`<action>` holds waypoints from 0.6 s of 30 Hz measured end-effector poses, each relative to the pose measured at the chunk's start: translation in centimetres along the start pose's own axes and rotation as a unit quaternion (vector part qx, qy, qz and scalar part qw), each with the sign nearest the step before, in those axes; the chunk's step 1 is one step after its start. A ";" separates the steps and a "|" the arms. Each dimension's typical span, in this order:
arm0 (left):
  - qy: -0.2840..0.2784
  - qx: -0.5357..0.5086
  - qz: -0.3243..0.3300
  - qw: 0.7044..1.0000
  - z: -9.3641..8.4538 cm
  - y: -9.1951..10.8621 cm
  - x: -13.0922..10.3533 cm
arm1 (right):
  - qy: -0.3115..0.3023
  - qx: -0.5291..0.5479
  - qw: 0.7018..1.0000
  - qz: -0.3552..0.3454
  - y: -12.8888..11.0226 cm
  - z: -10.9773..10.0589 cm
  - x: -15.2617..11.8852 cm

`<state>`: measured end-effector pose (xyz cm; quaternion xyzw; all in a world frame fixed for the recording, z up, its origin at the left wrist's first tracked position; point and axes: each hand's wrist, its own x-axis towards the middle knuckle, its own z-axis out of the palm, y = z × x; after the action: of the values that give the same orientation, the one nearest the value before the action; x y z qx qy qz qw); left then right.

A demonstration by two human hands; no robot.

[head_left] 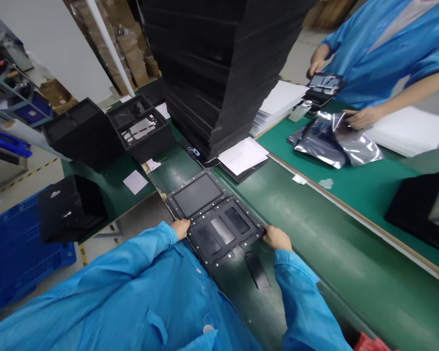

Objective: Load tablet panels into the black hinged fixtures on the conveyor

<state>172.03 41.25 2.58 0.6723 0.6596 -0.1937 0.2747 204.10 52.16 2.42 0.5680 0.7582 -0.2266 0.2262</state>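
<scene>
A black two-panel jig (201, 226) lies unfolded on the green work surface in front of me, with small silver dots around its edges. Its near panel has several rectangular recesses, one holding or showing a lighter grey strip. The far panel (198, 195) has a single large dark rectangle. My left hand (181, 228) is closed at the left corner of the near panel. Closed on the opposite right corner is my right hand (277, 238), its fingertips partly hidden. A loose narrow black strip (258, 270) lies beside the jig, near my right wrist.
A tall stack of black trays (212, 73) rises behind the jig, beside white sheets (243, 155). Black boxes (149, 141) stand at left. Across the bench, a co-worker's hand (366, 118) touches silvery bags (329, 141); the other holds a dark device (325, 84).
</scene>
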 end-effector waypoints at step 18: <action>-0.067 0.064 0.137 0.986 -1.5 -0.9 2.5 | 0.079 0.125 0.974 0.171 0.4 2.4 1.0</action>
<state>171.15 44.12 2.03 0.7580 0.5274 -0.2411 0.2985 204.46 51.58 -0.11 0.7290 0.6312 -0.2317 0.1278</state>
